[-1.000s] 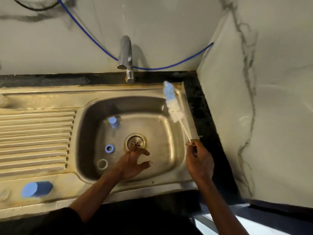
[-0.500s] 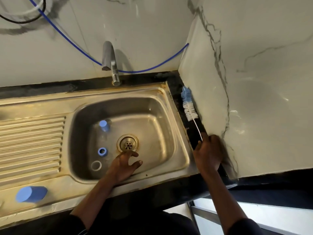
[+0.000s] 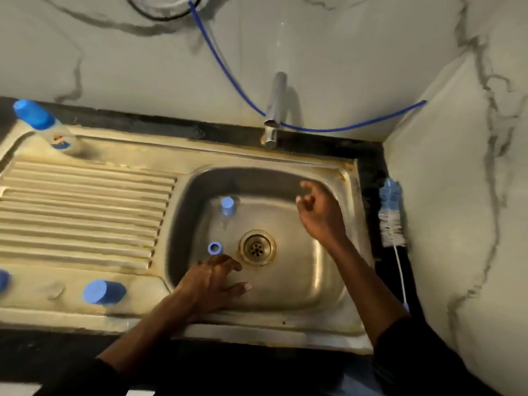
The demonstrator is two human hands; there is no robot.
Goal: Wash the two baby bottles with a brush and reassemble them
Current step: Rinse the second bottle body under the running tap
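Sink seen from above, with the drain in the middle of its basin. My left hand lies on the basin floor just to the near-left of the drain, fingers straight and spread wide, holding nothing; its fingertips come almost to the drain's rim. My right hand hangs over the basin to the far-right of the drain, fingers loosely curled and empty. A small blue ring lies flat just left of the drain, close to my left fingertips; I cannot tell whether they touch it. Beyond the drain and slightly left is a clear bottle with a blue top. Its body is faint against the steel, and I cannot tell whether it stands or lies. The bottle brush lies on the dark counter strip well right of the drain, outside the sink: blue tuft at the far end, white bristles next, thin white handle running toward me. A blue cap lies on its side on the drainboard, far left of the drain. A second bottle, blue-capped with a clear printed body, sits at the far-left corner, well away from the drain. The tap rises beyond the drain at the wall.
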